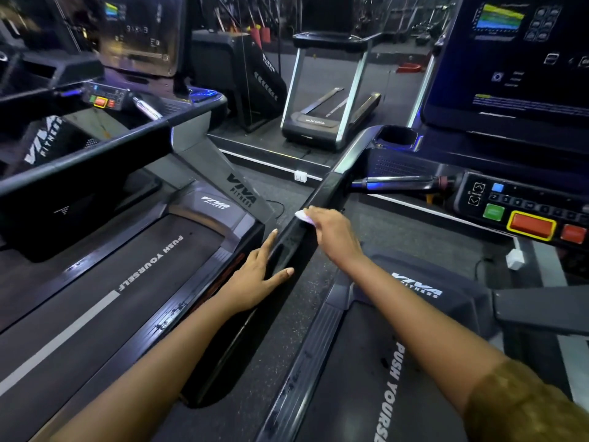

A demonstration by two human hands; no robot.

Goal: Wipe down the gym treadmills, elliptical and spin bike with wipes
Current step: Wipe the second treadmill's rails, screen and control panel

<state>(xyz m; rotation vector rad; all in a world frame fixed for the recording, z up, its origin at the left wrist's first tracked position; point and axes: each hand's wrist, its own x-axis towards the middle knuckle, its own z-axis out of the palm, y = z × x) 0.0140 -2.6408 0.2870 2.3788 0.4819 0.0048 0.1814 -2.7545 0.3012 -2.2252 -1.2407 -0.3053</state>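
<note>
White crumpled wipe [301, 216] is held in the grip of the right hand [331, 232], pressed midway along the glossy black treadmill handrail [330, 186]; the left hand [259, 275] is laid flat on it, grip wide. Other machines are probably left.

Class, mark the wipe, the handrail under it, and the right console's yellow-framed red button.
wipe [300, 215], head view, on its exposed white edge.
handrail [293, 247], head view, on its glossy top face.
red button [530, 225], head view, on its centre.
</note>
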